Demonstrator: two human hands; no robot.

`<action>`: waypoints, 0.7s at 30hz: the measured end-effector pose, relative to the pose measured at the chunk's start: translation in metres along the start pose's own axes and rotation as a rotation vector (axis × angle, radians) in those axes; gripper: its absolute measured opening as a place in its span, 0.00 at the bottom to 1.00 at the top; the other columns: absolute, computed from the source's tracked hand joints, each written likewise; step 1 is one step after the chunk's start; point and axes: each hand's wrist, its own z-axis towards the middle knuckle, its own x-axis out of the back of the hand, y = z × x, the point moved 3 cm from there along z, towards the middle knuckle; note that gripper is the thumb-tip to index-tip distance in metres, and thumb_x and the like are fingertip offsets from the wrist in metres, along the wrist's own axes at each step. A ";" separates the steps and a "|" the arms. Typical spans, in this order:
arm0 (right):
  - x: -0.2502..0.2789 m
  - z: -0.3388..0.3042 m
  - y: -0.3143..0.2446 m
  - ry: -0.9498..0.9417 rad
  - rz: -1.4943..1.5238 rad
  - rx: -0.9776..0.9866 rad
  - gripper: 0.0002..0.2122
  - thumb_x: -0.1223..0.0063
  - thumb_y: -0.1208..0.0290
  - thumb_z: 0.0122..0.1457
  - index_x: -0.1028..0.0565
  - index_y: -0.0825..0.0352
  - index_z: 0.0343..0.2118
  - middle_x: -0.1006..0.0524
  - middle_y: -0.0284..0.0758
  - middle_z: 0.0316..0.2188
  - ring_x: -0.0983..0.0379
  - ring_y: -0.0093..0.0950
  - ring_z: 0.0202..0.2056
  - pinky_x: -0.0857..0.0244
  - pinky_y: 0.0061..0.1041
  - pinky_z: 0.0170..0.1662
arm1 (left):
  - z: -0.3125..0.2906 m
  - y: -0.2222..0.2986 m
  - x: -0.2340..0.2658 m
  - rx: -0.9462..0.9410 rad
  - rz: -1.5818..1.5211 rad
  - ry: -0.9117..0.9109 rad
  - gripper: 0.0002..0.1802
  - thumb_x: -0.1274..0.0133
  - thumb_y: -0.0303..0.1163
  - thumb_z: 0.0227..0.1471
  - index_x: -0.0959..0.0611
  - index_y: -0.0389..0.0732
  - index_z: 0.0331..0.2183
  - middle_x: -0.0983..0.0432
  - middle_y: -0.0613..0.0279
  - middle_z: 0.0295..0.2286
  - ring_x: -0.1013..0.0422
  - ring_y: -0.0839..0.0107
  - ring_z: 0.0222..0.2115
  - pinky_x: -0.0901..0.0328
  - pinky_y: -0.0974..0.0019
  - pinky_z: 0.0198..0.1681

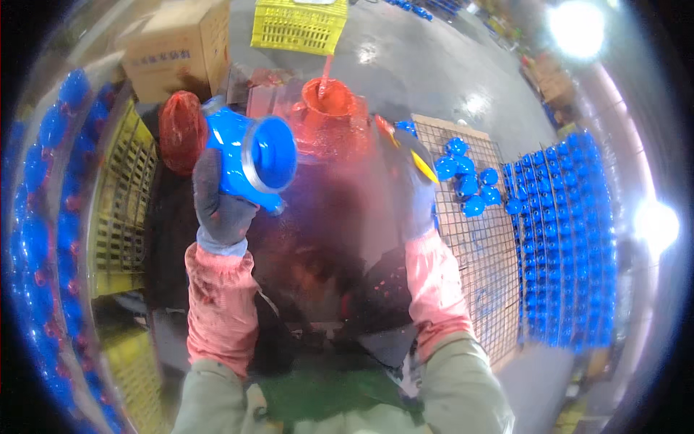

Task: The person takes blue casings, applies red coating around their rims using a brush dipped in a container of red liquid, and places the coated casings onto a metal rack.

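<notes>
Fitting (pixel 237 155) sits clasped in your left hand (pixel 219 194), a tool (pixel 425 167) seemingly gripped in your right hand (pixel 410 189); you're likely positioning the fitting, and next need a steady hold.

A glossy grey floor (pixel 441 76) spreads across the far side. Two bright white lights (pixel 576 29) glare at right. A brown cardboard box (pixel 173 58) stands far left, a yellow crate (pixel 116 249) nearer.

Blue printed characters (pixel 168 56) on the cardboard box (pixel 170 78)
</notes>
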 end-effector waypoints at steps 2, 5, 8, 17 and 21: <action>-0.022 0.037 0.035 -0.109 -0.246 0.145 0.11 0.50 0.68 0.61 0.25 0.66 0.43 0.28 0.26 0.24 0.37 0.13 0.24 0.42 0.13 0.26 | -0.004 -0.015 0.026 -0.109 -0.879 0.212 0.29 0.45 0.37 0.53 0.32 0.38 0.53 0.35 0.51 0.53 0.37 0.55 0.53 0.48 0.41 0.60; -0.065 0.074 0.064 0.023 -0.114 -0.263 0.10 0.49 0.67 0.60 0.24 0.66 0.41 0.25 0.28 0.27 0.34 0.14 0.27 0.41 0.14 0.27 | 0.006 0.039 0.010 -0.131 -0.789 0.164 0.27 0.51 0.40 0.56 0.33 0.40 0.55 0.37 0.51 0.55 0.40 0.53 0.55 0.49 0.42 0.60; -0.068 0.117 0.125 -0.037 -0.188 -0.194 0.10 0.49 0.68 0.60 0.24 0.67 0.41 0.24 0.29 0.29 0.32 0.15 0.27 0.39 0.17 0.27 | 0.009 0.049 0.010 0.018 -1.219 0.080 0.27 0.55 0.43 0.57 0.32 0.42 0.55 0.36 0.53 0.55 0.40 0.54 0.54 0.47 0.42 0.59; -0.065 0.120 0.118 0.049 -0.155 -0.224 0.13 0.53 0.64 0.59 0.22 0.68 0.39 0.26 0.30 0.21 0.33 0.19 0.18 0.39 0.20 0.19 | 0.005 0.045 0.014 0.056 -1.269 0.192 0.28 0.49 0.44 0.55 0.32 0.50 0.56 0.41 0.57 0.58 0.43 0.53 0.58 0.49 0.35 0.58; -0.022 0.112 0.124 0.123 -0.179 -0.312 0.16 0.53 0.60 0.61 0.24 0.69 0.41 0.23 0.32 0.25 0.29 0.21 0.21 0.35 0.20 0.20 | 0.008 0.040 0.003 0.118 -1.395 -0.005 0.27 0.50 0.46 0.56 0.32 0.53 0.56 0.41 0.57 0.58 0.43 0.53 0.58 0.51 0.35 0.59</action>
